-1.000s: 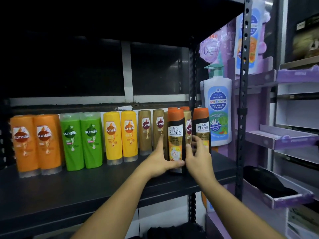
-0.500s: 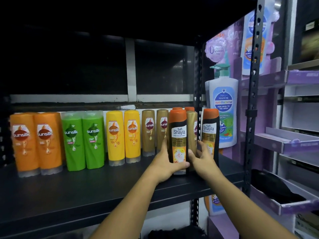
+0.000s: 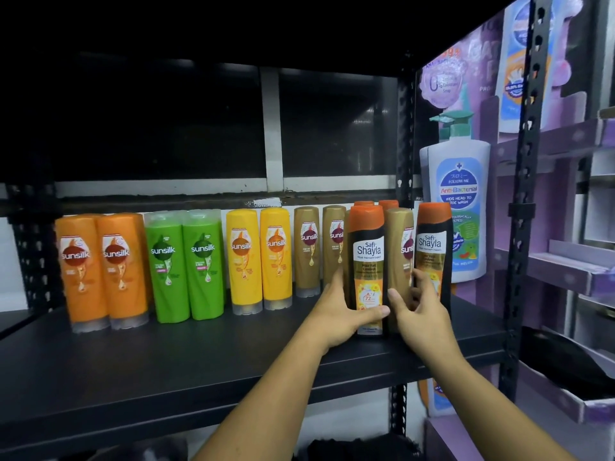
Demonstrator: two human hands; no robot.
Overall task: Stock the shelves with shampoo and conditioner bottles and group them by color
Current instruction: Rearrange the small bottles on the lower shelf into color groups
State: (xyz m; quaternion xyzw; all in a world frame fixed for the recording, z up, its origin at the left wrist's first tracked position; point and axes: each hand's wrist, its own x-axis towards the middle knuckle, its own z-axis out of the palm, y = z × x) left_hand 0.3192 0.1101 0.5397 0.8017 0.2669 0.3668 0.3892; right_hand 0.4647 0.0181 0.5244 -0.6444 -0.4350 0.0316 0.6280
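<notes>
Head view shows a black metal shelf point(image 3: 166, 361) with plastic bottles standing upright in a row, paired by colour. From the left stand two orange Sunsilk bottles point(image 3: 76, 271), two green Sunsilk bottles point(image 3: 164, 264), two yellow Sunsilk bottles point(image 3: 243, 257) and two gold Sunsilk bottles point(image 3: 307, 247). Each carries the white word "sunsilk" on a round emblem.

At the right end of the row, the left hand point(image 3: 336, 314) grips a black bottle with an orange cap point(image 3: 367, 257). The thumb crosses its lower front and the fingers wrap round its left side. The label reads "Safi Shayla", then "Hair Fall Control", with "72" on a yellow flowered panel. The bottle stands upright on the shelf, ahead of the gold pair.

A second black orange-capped bottle point(image 3: 432, 241) with the same "Safi Shayla" label stands furthest right. A third gold Sunsilk bottle point(image 3: 399, 247) stands between the two black ones. Two more orange caps point(image 3: 364, 203) show behind them.

The right hand point(image 3: 419, 317) has curled fingers. Its thumb lies in front of the third gold bottle and its fingertips touch the lower label of the second black bottle. Whether it grips either one cannot be told.

Past the shelf post, a white pump bottle with a green pump point(image 3: 459, 201) reads "FOLLOW ME Anti-Bacterial KIDS HEAD TO TOE WASH". It stands at a purple cardboard display point(image 3: 565, 271).
</notes>
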